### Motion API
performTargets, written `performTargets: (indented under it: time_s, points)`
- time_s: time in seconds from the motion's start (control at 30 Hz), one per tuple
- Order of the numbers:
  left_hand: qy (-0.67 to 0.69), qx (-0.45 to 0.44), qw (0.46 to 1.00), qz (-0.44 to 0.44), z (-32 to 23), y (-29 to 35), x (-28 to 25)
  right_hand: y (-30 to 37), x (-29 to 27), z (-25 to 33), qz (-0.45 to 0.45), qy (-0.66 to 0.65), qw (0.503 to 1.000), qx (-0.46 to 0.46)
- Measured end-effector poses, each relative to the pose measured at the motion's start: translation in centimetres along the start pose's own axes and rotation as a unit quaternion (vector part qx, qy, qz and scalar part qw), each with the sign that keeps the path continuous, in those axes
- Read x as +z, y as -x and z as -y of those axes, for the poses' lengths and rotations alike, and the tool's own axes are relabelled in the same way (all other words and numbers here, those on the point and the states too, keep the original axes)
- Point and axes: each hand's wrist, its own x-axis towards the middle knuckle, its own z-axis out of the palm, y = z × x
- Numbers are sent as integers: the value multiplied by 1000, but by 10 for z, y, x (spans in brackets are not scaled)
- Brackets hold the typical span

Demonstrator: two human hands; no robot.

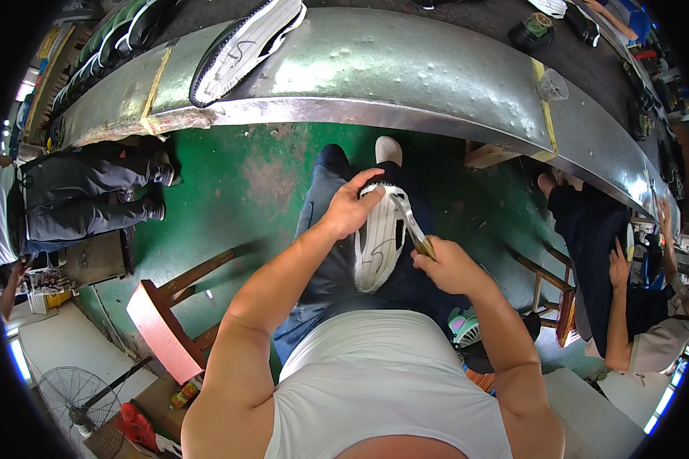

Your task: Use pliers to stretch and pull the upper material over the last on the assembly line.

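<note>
A shoe upper (pixel 376 249) rests across my lap, its white underside up, with a dark handwritten mark and a black edge at its far end. My left hand (pixel 352 205) is closed around that far end, the thumb pressed on the white underside. In my right hand (pixel 445 266) is a pair of metal pincers (pixel 410 219) with an olive-yellow handle. Their head reaches the right side of the upper's far end; whether the jaws grip its edge I cannot tell. A similar shoe upper (pixel 241 57), also underside up, lies on the metal-topped bench (pixel 383 65) beyond my knees.
Rows of dark shoes (pixel 115 46) stand at far left. A clear cup (pixel 552 86) sits on the bench at right. Wooden stools (pixel 168 329) flank me, with a small green fan (pixel 465 325) by my right elbow. One person (pixel 92 195) is at left, another (pixel 589 252) at right.
</note>
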Motion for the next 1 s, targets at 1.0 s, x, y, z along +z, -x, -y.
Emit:
performTargets:
  time_s: [1.0]
  points:
    - [-216,-14,976,34,78,106,2,37,10,-36,-61,18,998,4]
